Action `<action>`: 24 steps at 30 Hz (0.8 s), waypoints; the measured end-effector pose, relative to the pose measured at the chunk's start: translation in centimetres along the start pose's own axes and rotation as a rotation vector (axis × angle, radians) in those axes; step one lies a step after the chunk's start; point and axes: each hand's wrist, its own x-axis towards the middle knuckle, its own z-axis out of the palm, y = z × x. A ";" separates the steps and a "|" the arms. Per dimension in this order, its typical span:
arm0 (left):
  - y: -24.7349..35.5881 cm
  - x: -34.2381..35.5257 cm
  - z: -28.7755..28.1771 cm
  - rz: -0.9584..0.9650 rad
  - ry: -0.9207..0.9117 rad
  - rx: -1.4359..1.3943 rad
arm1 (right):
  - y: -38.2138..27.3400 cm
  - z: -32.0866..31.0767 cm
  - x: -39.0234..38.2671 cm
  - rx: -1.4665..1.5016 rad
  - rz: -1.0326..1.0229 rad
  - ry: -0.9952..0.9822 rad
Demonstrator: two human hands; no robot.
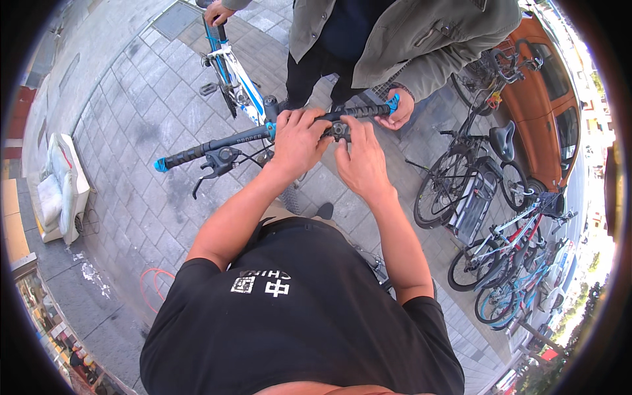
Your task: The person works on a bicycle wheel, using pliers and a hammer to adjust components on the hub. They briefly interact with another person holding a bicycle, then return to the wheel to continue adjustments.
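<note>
A bicycle's black handlebar (228, 143) with blue end caps crosses in front of me. My left hand (297, 140) wraps over it near the middle. Just right of it, my right hand (359, 155) has fingers bent around a dark clamp-like part (339, 133) on the bar, partly hidden by them. A brake lever (216, 164) hangs below the bar's left side. The white and blue frame (245, 92) stands beyond. Another person's hand (399, 112) is at the bar's right end; their other hand (219, 12) rests at the bike's saddle end.
The other person in a grey jacket (421, 33) stands opposite on grey paving (135, 99). Several parked bicycles (471, 263) and an orange car (530, 112) are on the right. A padded pale seat (59, 191) and an orange hose (155, 276) lie to the left.
</note>
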 end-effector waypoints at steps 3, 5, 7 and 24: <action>-0.2 -0.3 0.3 0.003 0.043 -0.013 | 0.7 -0.9 -1.2 0.047 0.106 0.033; 0.1 -0.3 0.5 -0.011 0.046 -0.025 | 1.2 -1.9 -1.7 0.102 0.258 0.032; 0.2 -0.1 0.3 -0.036 0.025 -0.035 | 1.0 -3.0 -1.9 0.174 0.453 0.023; -0.1 -0.5 0.8 -0.002 0.075 -0.021 | 3.1 -1.0 -2.1 0.127 0.440 0.050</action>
